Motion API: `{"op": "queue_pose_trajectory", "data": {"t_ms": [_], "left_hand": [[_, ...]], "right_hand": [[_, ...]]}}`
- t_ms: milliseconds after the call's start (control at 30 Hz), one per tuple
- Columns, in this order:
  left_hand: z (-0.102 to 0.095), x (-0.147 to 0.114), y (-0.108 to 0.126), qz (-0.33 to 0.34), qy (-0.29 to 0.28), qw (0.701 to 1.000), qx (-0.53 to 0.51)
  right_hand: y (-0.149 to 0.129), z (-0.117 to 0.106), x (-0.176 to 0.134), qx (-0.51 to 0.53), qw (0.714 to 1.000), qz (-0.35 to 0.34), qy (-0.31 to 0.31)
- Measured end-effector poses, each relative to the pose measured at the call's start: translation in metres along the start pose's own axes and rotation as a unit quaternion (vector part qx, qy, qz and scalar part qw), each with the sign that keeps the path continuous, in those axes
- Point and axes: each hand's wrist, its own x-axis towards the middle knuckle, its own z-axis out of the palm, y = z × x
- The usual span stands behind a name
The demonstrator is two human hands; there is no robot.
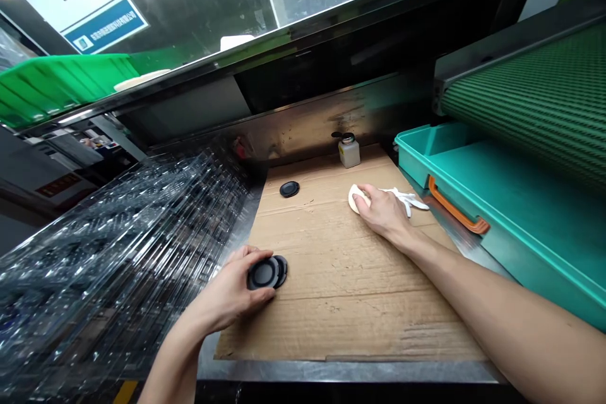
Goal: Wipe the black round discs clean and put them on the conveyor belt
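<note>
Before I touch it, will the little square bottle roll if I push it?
Probably not: the bottle has flat sides. It might tip if pushed high, standing taller than wide. Its straight walls suggest stiffness.

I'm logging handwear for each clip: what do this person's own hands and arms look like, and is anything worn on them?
Both the left hand and right hand are bare, without gloves. No sleeve shows on the left forearm or right forearm, and I see no watch or bracelet at either wrist.
</note>
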Motion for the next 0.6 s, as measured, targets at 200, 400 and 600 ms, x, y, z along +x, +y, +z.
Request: {"op": "queue_pose_trajectory", "data": {"t_ms": [200, 400, 600], "left_hand": [[0.017, 0.010, 0.012, 0.021, -0.015, 0.999, -0.025], [0.008, 0.022, 0.006, 0.054, 0.023, 0.998, -0.017], [-0.001, 0.042, -0.019, 0.035, 0.038, 0.999, 0.015]], "right_hand": [[0.001, 0.001, 0.000, 0.014, 1.000, -0.013, 0.005], [-0.001, -0.002, -0.001, 0.013, 1.000, -0.002, 0.000], [-0.002, -0.001, 0.002, 0.024, 0.999, 0.001, -0.022]]}}
